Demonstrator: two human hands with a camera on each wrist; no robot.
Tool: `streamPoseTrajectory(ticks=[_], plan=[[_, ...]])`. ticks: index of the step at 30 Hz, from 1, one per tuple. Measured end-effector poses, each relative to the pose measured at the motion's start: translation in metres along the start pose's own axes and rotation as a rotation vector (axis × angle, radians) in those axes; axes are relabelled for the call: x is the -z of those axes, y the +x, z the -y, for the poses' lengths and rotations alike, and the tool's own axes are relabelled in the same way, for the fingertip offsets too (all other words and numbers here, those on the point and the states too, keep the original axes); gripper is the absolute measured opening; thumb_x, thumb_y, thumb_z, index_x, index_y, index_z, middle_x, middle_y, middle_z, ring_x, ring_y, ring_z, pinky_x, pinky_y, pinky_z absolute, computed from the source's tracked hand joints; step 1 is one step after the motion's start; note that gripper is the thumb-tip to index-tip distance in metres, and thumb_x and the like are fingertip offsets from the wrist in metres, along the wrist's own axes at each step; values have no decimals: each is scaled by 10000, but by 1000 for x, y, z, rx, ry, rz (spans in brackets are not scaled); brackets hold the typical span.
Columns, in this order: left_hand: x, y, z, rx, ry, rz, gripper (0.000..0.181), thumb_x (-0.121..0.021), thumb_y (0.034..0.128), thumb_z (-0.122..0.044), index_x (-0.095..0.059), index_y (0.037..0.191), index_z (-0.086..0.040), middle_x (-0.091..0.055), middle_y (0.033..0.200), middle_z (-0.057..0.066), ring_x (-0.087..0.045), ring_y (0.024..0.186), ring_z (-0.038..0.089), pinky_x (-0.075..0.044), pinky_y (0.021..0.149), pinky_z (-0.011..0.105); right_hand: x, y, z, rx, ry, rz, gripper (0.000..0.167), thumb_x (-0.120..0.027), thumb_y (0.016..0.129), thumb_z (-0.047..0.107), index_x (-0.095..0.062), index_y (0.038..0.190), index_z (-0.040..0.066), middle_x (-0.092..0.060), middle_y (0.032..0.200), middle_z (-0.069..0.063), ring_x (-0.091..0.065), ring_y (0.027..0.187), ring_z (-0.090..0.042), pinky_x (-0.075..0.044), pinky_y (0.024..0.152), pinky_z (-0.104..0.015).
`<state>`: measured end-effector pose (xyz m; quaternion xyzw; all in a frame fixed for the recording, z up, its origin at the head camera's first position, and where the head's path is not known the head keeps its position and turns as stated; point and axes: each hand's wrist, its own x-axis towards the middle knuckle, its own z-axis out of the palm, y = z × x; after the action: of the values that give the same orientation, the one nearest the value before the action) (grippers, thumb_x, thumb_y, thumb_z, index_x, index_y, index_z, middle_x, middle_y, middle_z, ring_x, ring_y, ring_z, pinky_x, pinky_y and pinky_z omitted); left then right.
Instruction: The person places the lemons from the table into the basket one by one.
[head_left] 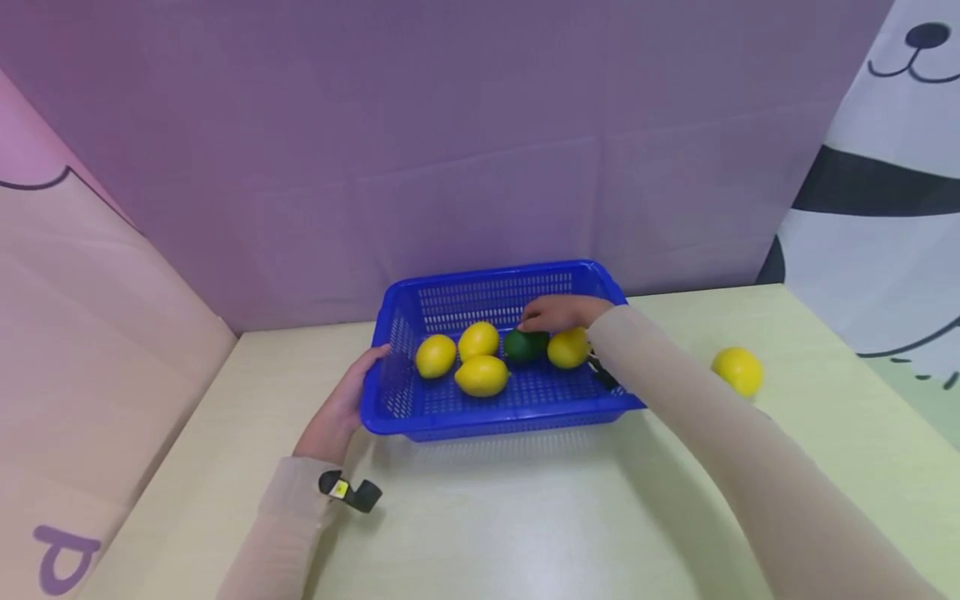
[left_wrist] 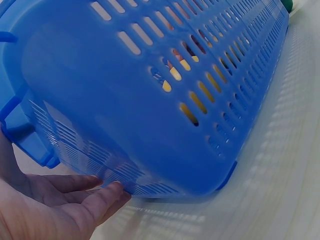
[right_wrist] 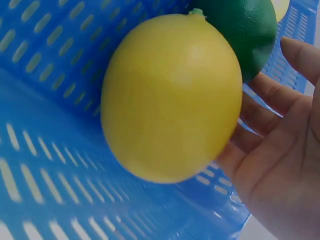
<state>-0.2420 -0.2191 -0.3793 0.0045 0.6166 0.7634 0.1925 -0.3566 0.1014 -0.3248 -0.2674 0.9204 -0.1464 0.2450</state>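
Note:
A blue plastic basket (head_left: 517, 414) with slotted walls stands on the table. Its left end is held by my left hand (head_left: 351, 396), one digit over the rim; in the left wrist view, fingertips touch the outside of the wall. Inside lie several yellow lemons (head_left: 482, 376) and a dark green, smooth fruit (head_left: 517, 345). My right hand (head_left: 558, 312) reaches over the right wall, its fingers at the green fruit. In the right wrist view, a lemon (right_wrist: 172, 100) partly hides those fingers; the thumb stands apart from them, beside the green fruit (right_wrist: 245, 35).
Another yellow fruit (head_left: 738, 371) lies on the table (head_left: 495, 508) to the right of the basket, partly behind my right sleeve. A purple cloth wall (head_left: 480, 167) rises behind the basket. Printed cloth panels (head_left: 97, 333) stand at both sides.

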Motion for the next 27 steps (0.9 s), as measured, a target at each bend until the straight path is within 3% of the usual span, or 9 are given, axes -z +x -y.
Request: streamPoseTrajectory(ticks=[4,10,16,19,27], plan=[[-1,1,0,-3,6,9,661,-294,980,-394,-88,1493,-32,-444,1317,105,-531,1120,191,-431,971,336,6,-6,-2,27,-19,-22,420,-425,995,296,-530,1297,24,-519,1322,-169,-442,1239,-332,-320,1066,-481],[-1,1,1,5,8,17,662,-293,982,-396,-87,1496,-34,-349,1418,184,-515,1152,211,-404,1007,368,14,-18,-13,6,-2,-47,436,-425,990,309,-522,1306,24,-504,1341,-173,-430,1256,-335,-323,1063,-493],[0,0,0,1,2,18,658,-296,984,-392,-96,1491,-25,-494,1274,73,-555,1094,178,-435,971,346,30,-38,-16,44,210,-54,459,-414,1003,294,-456,1346,-8,-456,1372,-194,-427,1252,-361,-377,1023,-500],[1,1,0,-6,2,23,656,-296,984,-388,-94,1491,-23,-499,1259,59,-553,1097,177,-434,972,344,40,-48,-13,67,311,-61,479,-421,1003,297,-421,1359,-24,-431,1380,-215,-409,1255,-378,-357,1031,-523],[1,2,-1,-3,3,27,663,-294,982,-393,-89,1490,-21,-461,1301,95,-531,1126,203,-417,993,369,56,-65,-22,76,319,-100,468,-419,1004,273,-418,1352,-40,-420,1383,-232,-393,1266,-407,-365,1025,-525]])
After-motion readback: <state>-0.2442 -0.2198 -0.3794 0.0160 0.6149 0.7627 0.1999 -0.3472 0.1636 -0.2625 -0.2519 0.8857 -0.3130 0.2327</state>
